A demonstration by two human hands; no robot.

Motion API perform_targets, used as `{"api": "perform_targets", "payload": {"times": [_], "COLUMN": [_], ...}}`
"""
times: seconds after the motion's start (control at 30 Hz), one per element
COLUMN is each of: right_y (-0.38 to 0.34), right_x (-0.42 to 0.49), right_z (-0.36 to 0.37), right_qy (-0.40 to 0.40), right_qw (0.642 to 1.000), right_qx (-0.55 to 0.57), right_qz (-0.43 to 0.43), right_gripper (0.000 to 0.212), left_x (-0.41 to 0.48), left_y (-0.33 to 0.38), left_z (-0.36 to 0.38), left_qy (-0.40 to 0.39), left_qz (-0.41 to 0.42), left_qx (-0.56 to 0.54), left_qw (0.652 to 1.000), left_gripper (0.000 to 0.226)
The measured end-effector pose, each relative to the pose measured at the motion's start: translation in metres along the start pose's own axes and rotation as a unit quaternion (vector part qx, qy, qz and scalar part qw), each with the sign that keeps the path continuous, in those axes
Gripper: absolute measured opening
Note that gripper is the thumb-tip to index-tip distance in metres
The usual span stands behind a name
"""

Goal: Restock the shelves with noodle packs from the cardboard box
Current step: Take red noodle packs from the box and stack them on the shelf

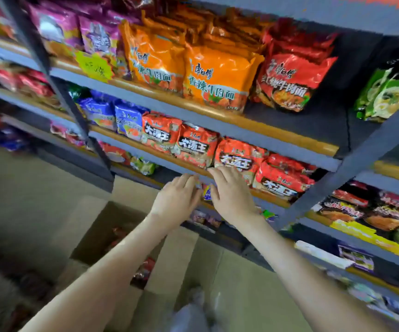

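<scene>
As R fingers touch red pack, straight | L fingers loose, beside

Your left forearm rises from the lower left and your right forearm from the lower right, both bare and stretched forward so that they converge toward the middle of the view. Your left hand shows its back to you, fingers held together and reaching up and to the right, the tips bent slightly forward. Your right hand sits just beside it with a narrow gap between them, back toward you, fingers straight and pointing up and to the left.
</scene>
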State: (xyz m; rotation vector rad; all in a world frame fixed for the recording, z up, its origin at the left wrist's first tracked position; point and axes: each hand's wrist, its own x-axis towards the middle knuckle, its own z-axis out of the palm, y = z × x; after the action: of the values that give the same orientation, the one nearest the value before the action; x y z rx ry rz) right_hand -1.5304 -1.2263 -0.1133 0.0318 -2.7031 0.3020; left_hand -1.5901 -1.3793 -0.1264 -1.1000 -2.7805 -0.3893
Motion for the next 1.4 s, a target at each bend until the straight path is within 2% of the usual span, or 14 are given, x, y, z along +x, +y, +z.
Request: {"api": "perform_targets", "payload": {"times": [0.03,0.13,0.23,0.3,0.43,0.57,0.63,0.77,0.9,1.0,1.3,1.4], "right_y": [-0.009,-0.033,-0.054,-0.067,-0.088,-0.102,-0.109,-0.112,-0.103,-0.097,-0.092,-0.088], "right_x": [-0.007,-0.034,-0.052,-0.060,-0.058,-0.052,-0.055,-0.070,-0.094,-0.107,-0.133,-0.152], "right_z": [0.013,0.070,0.124,0.161,0.228,0.294,0.332,0.438,0.551,0.626,0.774,0.818], "right_qy": [-0.038,-0.129,-0.207,-0.277,-0.406,-0.504,-0.522,-0.532,-0.563,-0.591,-0.686,-0.725], "right_qw": [0.999,0.989,0.974,0.955,0.909,0.856,0.838,0.829,0.808,0.788,0.703,0.675], "right_qx": [0.024,0.061,0.085,0.090,0.069,0.066,0.082,0.100,0.049,0.012,-0.079,-0.064], "right_qz": [-0.006,-0.026,-0.044,-0.051,-0.057,-0.101,-0.133,-0.142,-0.167,-0.170,-0.170,-0.120], "right_gripper": [0.036,0.035,0.037,0.043,0.047,0.052,0.056,0.057,0.059,0.064,0.090,0.097], "left_x": [-0.013,-0.079,-0.120,-0.147,-0.182,-0.195,-0.199,-0.204,-0.213,-0.230,-0.255,-0.253], "left_y": [-0.010,-0.046,-0.082,-0.107,-0.153,-0.194,-0.209,-0.232,-0.254,-0.272,-0.304,-0.306], "left_z": [0.007,0.037,0.065,0.086,0.127,0.179,0.215,0.314,0.415,0.479,0.597,0.631], "left_qy": [-0.011,-0.055,-0.121,-0.174,-0.207,-0.266,-0.295,-0.346,-0.384,-0.393,-0.433,-0.469], "left_qz": [-0.004,-0.110,-0.240,-0.294,-0.358,-0.392,-0.414,-0.465,-0.531,-0.565,-0.615,-0.625], "left_qx": [-0.004,-0.011,-0.043,-0.042,-0.033,-0.028,-0.028,-0.049,-0.086,-0.100,-0.149,-0.168], "left_qw": [1.000,0.992,0.962,0.939,0.910,0.880,0.861,0.814,0.750,0.718,0.641,0.601], "left_gripper": [0.046,0.047,0.046,0.054,0.058,0.064,0.067,0.071,0.077,0.077,0.087,0.092]}}
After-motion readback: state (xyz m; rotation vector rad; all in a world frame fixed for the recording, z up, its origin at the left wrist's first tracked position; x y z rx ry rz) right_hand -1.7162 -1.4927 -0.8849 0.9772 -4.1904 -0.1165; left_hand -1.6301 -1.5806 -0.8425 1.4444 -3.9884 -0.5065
